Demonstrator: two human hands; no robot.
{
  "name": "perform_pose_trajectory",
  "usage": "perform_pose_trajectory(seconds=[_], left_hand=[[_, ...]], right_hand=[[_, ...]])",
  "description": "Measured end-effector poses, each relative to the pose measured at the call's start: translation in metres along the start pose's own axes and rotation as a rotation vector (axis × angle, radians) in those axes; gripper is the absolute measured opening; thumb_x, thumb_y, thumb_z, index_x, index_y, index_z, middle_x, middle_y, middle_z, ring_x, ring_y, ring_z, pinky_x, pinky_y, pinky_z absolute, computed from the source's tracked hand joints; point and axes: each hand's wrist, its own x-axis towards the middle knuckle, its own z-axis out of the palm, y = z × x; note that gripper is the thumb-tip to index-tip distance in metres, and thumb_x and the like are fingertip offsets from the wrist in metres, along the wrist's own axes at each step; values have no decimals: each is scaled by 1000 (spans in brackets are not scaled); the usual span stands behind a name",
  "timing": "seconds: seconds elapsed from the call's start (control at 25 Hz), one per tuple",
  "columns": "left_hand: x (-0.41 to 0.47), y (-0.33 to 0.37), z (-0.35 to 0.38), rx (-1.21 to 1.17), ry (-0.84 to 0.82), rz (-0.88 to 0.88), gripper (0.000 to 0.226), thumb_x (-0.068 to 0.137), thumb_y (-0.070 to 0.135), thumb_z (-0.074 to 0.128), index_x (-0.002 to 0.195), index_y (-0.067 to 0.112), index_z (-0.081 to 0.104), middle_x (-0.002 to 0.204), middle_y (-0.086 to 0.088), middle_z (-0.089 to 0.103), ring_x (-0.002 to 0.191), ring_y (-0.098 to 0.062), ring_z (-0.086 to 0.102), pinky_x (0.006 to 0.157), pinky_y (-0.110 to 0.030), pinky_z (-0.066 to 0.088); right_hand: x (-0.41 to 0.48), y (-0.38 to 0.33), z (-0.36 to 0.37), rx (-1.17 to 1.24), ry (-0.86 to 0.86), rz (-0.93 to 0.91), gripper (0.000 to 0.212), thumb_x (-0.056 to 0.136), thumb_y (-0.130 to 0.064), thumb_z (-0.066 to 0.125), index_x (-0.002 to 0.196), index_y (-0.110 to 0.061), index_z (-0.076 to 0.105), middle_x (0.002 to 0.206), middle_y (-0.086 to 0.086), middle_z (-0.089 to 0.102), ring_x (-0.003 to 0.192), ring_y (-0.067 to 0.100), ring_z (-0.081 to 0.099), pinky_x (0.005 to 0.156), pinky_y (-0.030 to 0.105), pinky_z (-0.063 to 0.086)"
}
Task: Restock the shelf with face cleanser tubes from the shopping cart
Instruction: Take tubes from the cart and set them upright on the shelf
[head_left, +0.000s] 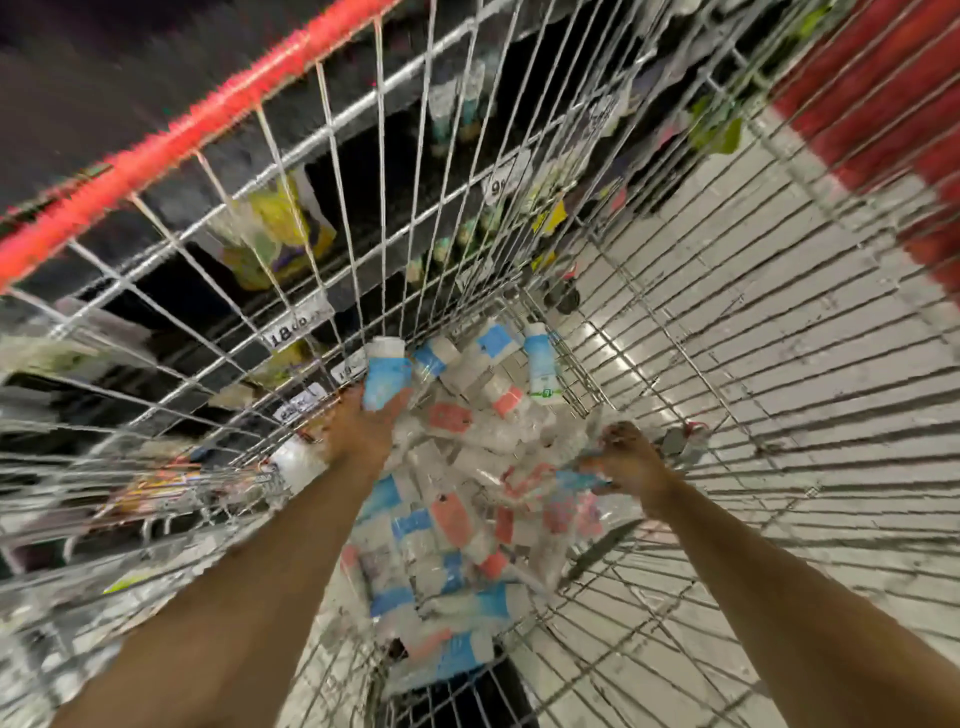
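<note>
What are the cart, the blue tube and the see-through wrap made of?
Cart: apparently metal wire, shiny silver grid; red rim probably plastic. Tube in the left hand: likely smooth plastic, blue and white. Wrap gripped by the right hand: thin clear plastic film, crinkled and glinting.

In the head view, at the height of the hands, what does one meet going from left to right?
Left wire wall → left hand gripping a blue-and-white tube → light-blue tube in the cart's far corner → right hand gripping clear wrap → right wire wall.
</note>
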Motion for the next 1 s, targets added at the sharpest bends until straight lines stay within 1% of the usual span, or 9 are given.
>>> perform_pose_trajectory(seconds=[0.16,0.24,0.32,0.4,0.52,0.64,0.8,0.88,1.0], left_hand=[[-51,30,-31,-154,-181,-163,46,84,25,70,120,-2,58,117,-20,62,97,-27,58,88,-38,47],[-87,44,-52,-218,-274,-156,40,73,20,81,104,0,65,113,-20,65,96,-25,59,91,-38,46],[-126,56,-75,-273,-305,-135,29,61,18,87,83,9,70,83,-8,73,75,-17,67,69,-25,53],[-160,66,-97,-381,-289,-84,13,67,11,82,64,18,71,59,2,70,48,-6,63,42,-15,45],[-197,74,-126,-475,-152,-21,25,70,3,79,86,19,68,82,2,68,60,-8,62,51,-21,43],[-230,77,-153,-526,-93,116,37,68,0,78,98,18,66,92,2,64,65,-9,59,53,-21,41],[-269,68,-179,-804,-52,272,53,57,-3,74,108,3,62,90,-9,67,64,-11,67,51,-18,50],[-283,60,-186,-908,8,278,65,56,3,78,117,2,57,92,-8,67,70,-11,67,58,-22,53],[-303,49,-193,-997,152,341,43,70,5,71,112,8,59,96,-5,68,77,-11,67,66,-19,55]], right_hand=[[-55,-38,-3,384,-135,31,8,82,0,61,81,-3,69,83,13,58,60,18,65,53,25,55],[-79,-45,-3,514,-270,87,23,84,-2,56,103,8,63,91,20,59,67,23,63,66,31,54],[-105,-55,-4,573,-350,168,32,87,-4,54,118,5,56,96,22,60,69,27,63,66,33,55],[-133,-69,-6,676,-438,199,21,89,-4,50,107,4,58,86,22,64,60,27,65,55,30,57],[-179,-89,-3,843,-563,131,17,79,-2,57,93,3,65,95,23,63,76,31,62,55,32,58],[-222,-100,2,1001,-780,-3,67,51,1,80,113,2,57,108,25,57,87,35,60,55,34,58],[-265,-101,0,810,-988,-161,58,40,-4,78,96,8,69,91,26,68,75,33,69,65,39,58],[-280,-101,1,617,-932,-215,50,41,-6,68,90,3,72,78,20,67,63,28,66,59,35,57],[-299,-96,10,481,-733,-308,37,55,-8,71,91,-3,64,67,11,65,51,19,59,45,27,50]])
